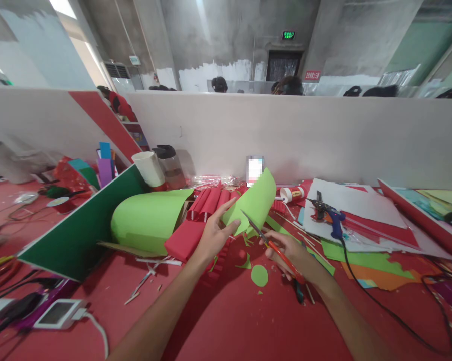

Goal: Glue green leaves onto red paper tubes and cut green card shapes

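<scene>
My left hand (215, 231) grips a curved sheet of light green paper (261, 198) by its lower left edge, thumb in front and fingers behind. In my right hand (286, 253) is a pair of scissors (273, 245) with orange-red handles, its blades pointing up and left against the sheet. Whether the blades are parted is hard to see. Below on the red tabletop lies a cut green paper circle (259, 275), with green scraps (244, 260) beside it. Left of my left hand are a red block (184, 240) and several red paper rolls (206, 203).
A large green paper roll (146, 220) leans by a dark green board (86, 225) on the left. At right, a blue glue gun (333, 220) rests on white sheets (361, 205), its cord trailing forward. A white partition (304, 130) runs across the back.
</scene>
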`<act>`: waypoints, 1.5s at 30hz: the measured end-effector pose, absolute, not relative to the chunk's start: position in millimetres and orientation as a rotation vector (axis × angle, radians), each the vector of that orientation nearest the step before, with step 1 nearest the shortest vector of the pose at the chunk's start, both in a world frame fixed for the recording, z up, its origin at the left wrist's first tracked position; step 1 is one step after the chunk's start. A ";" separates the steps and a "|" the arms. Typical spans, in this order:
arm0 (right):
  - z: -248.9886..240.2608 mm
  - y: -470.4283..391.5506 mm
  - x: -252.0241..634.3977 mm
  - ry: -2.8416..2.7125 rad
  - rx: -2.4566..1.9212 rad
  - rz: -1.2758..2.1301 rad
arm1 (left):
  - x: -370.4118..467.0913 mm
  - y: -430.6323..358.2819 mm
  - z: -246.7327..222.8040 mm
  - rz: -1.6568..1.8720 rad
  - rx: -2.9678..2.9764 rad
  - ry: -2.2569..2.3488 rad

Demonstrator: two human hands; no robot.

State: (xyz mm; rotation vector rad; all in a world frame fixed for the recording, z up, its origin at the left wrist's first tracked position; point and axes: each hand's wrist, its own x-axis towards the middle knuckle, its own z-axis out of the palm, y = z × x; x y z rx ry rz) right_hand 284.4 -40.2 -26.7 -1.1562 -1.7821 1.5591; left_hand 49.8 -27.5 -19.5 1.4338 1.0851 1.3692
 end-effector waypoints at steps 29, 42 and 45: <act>-25.4 -41.1 279.6 -1.759 -1.178 1.571 | 48.0 -23.0 -30.1 1.419 1.385 1.094; -41.3 -39.0 279.8 -1.705 -1.072 1.561 | 57.6 -25.4 -29.9 1.522 1.031 0.944; -45.6 -39.3 275.9 -1.713 -1.079 1.529 | 63.8 -25.9 -34.8 1.511 0.958 0.895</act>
